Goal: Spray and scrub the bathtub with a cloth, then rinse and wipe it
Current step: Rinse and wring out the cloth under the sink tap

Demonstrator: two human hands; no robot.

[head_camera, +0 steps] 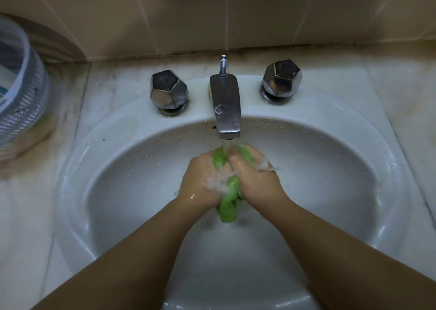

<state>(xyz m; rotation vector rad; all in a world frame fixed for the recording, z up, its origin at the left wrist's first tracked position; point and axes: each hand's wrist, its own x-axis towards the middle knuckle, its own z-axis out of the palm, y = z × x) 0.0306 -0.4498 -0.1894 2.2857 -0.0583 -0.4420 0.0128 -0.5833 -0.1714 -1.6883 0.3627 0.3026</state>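
1. The green cloth (228,203) is bunched between both hands over the middle of the white sink (354,191), right under the faucet spout (226,107).
2. The left hand (203,180) and the right hand (254,177) each curl round the cloth and squeeze it, with foam on the fingers.
3. Water runs from the spout onto the cloth and the hands.
4. Two metal knobs, one left (168,90) and one right (282,79), flank the faucet.
5. A white perforated basket (26,111) stands on the stained counter (28,203) far left.
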